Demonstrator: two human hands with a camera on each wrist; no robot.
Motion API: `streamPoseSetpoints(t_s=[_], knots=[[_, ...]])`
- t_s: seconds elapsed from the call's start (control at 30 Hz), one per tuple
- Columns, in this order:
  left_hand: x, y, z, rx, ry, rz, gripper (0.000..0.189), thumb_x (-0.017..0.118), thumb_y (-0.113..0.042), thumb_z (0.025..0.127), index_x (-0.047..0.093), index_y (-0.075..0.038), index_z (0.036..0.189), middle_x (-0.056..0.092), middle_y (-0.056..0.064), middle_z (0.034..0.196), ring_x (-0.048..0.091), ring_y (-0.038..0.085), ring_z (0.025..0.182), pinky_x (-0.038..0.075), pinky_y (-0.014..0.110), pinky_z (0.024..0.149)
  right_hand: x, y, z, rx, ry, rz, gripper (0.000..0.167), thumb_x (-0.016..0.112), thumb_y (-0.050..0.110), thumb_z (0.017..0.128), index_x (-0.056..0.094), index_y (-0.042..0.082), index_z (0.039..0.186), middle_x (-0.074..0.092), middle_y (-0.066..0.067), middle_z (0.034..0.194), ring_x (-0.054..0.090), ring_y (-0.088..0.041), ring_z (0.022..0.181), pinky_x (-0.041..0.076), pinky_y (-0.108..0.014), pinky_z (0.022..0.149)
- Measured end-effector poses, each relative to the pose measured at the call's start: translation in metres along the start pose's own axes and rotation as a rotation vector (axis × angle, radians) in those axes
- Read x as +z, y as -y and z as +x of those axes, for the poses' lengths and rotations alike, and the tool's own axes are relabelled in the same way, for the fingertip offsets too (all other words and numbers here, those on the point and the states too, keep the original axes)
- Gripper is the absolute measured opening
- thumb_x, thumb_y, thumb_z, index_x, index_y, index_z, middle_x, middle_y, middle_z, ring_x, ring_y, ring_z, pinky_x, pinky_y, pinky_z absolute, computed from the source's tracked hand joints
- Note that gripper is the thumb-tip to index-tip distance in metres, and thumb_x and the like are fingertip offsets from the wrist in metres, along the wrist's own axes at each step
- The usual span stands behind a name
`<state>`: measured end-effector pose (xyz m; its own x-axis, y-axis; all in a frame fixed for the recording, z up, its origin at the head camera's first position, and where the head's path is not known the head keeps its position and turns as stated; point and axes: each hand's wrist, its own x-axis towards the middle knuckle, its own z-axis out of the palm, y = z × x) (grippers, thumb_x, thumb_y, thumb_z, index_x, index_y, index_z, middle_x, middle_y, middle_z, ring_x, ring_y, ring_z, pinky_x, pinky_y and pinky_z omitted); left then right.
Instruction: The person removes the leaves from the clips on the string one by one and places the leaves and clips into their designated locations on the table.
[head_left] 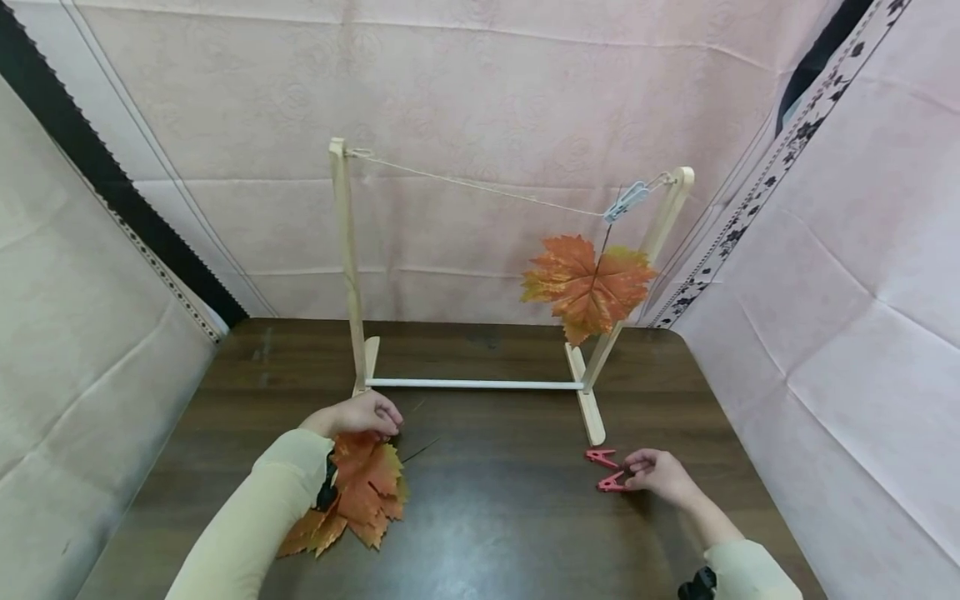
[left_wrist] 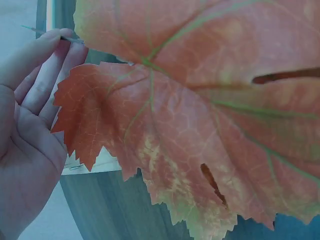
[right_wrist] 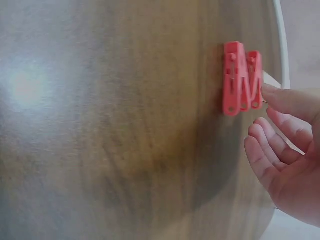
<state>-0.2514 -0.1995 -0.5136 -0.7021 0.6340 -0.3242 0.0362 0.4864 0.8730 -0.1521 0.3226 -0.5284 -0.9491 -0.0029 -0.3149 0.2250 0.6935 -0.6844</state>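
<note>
My left hand (head_left: 363,414) pinches a thin dark stem between thumb and fingertips, clearly seen in the left wrist view. From it hangs an orange-red leaf (left_wrist: 165,115) with green veins and a jagged edge, overlapping other leaves (head_left: 367,500) below the hand. The right hand (head_left: 660,473) reaches to two red clothespins (head_left: 611,482) lying on the table. In the right wrist view its thumb tip is right at the farther clothespin (right_wrist: 255,80), with the other fingers loosely bent and apart from the thumb.
Behind the hands stands a wooden frame (head_left: 347,267) with a string (head_left: 480,187) between its posts. A blue clothespin (head_left: 626,202) on the string holds another orange leaf (head_left: 592,287) by its stem. A white rod (head_left: 472,384) joins the feet. Pale cloth surrounds the brown table (head_left: 487,517).
</note>
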Motion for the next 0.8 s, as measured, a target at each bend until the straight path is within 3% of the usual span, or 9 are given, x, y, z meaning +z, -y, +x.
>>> streamPoseSetpoints(t_s=[0.2, 0.37, 0.57, 0.8], knots=[[0.000, -0.001, 0.000, -0.034, -0.045, -0.003, 0.029, 0.060, -0.007, 0.089, 0.059, 0.014, 0.108, 0.065, 0.027, 0.100, 0.064, 0.017, 0.082, 0.056, 0.036, 0.074, -0.018, 0.010, -0.003, -0.056, 0.001, 0.022, 0.040, 0.071, 0.007, 0.078, 0.058, -0.011, 0.112, 0.063, -0.026, 0.105, 0.064, -0.021, 0.086, 0.053, -0.034, 0.075], [-0.007, -0.015, 0.003, -0.027, -0.073, 0.005, 0.032, 0.059, -0.011, 0.090, 0.058, 0.011, 0.113, 0.063, 0.027, 0.108, 0.064, 0.025, 0.093, 0.055, 0.040, 0.079, -0.040, 0.028, 0.000, -0.124, -0.030, 0.033, 0.045, 0.071, 0.011, 0.080, 0.056, -0.012, 0.115, 0.062, -0.029, 0.111, 0.064, -0.015, 0.086, 0.052, -0.026, 0.074], [-0.020, -0.049, 0.011, 0.040, -0.098, 0.039, 0.030, 0.060, -0.014, 0.090, 0.060, 0.004, 0.114, 0.064, 0.023, 0.113, 0.064, 0.023, 0.097, 0.053, 0.040, 0.083, -0.074, 0.064, 0.003, -0.227, -0.089, 0.018, 0.044, 0.071, 0.015, 0.081, 0.058, -0.009, 0.115, 0.063, -0.026, 0.111, 0.063, -0.007, 0.084, 0.049, -0.022, 0.074], [-0.035, -0.096, 0.018, 0.117, -0.169, 0.051, 0.032, 0.064, -0.011, 0.087, 0.060, 0.004, 0.115, 0.064, 0.021, 0.114, 0.065, 0.019, 0.098, 0.053, 0.035, 0.083, -0.115, 0.122, 0.002, -0.279, -0.121, -0.050, 0.049, 0.068, 0.022, 0.084, 0.053, -0.004, 0.122, 0.058, -0.027, 0.120, 0.056, 0.002, 0.086, 0.048, -0.036, 0.087]])
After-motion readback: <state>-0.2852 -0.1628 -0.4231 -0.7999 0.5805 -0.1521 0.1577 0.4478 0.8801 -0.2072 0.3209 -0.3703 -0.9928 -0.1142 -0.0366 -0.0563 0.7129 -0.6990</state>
